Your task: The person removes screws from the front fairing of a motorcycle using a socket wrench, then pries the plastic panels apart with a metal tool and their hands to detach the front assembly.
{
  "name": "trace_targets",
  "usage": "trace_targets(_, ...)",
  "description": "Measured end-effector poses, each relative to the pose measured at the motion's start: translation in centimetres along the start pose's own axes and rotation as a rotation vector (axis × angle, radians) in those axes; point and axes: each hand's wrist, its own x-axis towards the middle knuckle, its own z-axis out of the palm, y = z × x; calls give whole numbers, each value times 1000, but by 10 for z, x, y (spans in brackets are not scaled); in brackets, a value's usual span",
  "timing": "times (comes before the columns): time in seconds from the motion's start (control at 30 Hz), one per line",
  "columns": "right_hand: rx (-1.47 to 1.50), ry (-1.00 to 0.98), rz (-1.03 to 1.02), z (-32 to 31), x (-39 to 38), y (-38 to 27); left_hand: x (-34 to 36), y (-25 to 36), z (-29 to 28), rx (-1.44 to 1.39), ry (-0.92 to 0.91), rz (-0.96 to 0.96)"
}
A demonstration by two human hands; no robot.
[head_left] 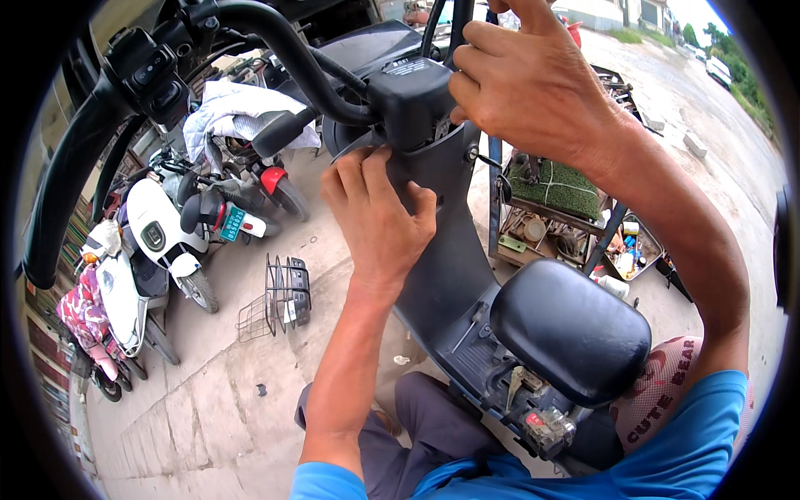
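Note:
A dark electric scooter stands before me, its black handlebar (287, 50) turned to the left. At the upper left edge of its grey front panel (437, 237), my left hand (375, 208) has its fingers curled over the rim, thumb bent on the near face. My right hand (533, 79) is raised beside the black stem cover (410, 96), fingers bent inward; what its fingertips hold is hidden. A gap shows between stem cover and panel. Below the right hand, a key (473, 154) sits in the lock.
The scooter's black seat (571, 329) is nearest my right arm. A screwdriver (472, 327) lies on its footboard. Beyond stands a tool cart (554, 187) with a green mat. On the ground left are a wire basket (283, 292) and several parked scooters (154, 221).

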Motion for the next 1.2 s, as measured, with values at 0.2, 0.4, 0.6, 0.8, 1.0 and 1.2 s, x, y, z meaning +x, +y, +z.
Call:
trace_targets(0.2, 36, -329, -187, -15, 35, 16, -1, -3, 0, 15, -10, 1)
trace_targets(0.4, 164, -220, -215, -13, 42, 30, 2, 5, -1, 25, -20, -25)
trace_targets(0.6, 331, -235, -162, 5, 53, 31, 6, 5, -10, 74, -135, -14)
trace_targets(0.8, 349, -207, -137, 9, 54, 32, 5, 11, -35, 189, -218, 11)
trace_targets(1.0, 302, -224, -91, 10, 58, 27, 7, 20, -47, 279, -231, 12)
trace_targets(1.2, 254, -235, -113, 0, 57, 18, 13, 15, -52, 295, -225, 13)
